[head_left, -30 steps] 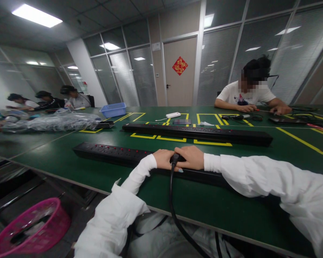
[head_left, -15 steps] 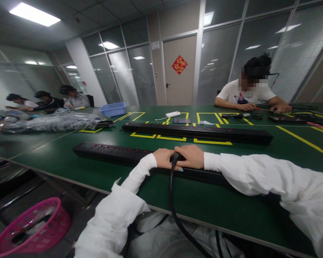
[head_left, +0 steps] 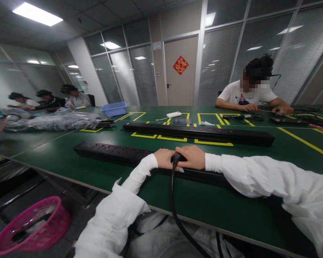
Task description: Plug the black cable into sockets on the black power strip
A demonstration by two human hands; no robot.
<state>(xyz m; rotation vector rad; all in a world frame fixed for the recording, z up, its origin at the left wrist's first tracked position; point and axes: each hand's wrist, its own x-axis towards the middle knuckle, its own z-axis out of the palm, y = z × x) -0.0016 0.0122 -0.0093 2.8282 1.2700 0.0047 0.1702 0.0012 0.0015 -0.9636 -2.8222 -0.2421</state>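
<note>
A long black power strip (head_left: 110,150) with a row of red lights or switches lies on the green table in front of me. Over its middle, my left hand (head_left: 164,158) and my right hand (head_left: 191,157) meet around a black power plug (head_left: 176,157). Both hands have their fingers closed about the plug, which sits at the strip's top face; whether it is fully seated is hidden by the fingers. From the plug a thick black cord (head_left: 172,200) hangs over the table edge towards my lap.
A second black power strip (head_left: 199,133) lies farther back. Behind it are a white power bank (head_left: 173,114), a phone (head_left: 182,121) and a blue bin (head_left: 113,109). Plastic-wrapped items (head_left: 56,120) lie left. A pink basket (head_left: 32,229) stands below left. A co-worker (head_left: 247,91) sits opposite.
The view has shifted very slightly. Both hands stay at the plug, and the strip and cord look the same.
</note>
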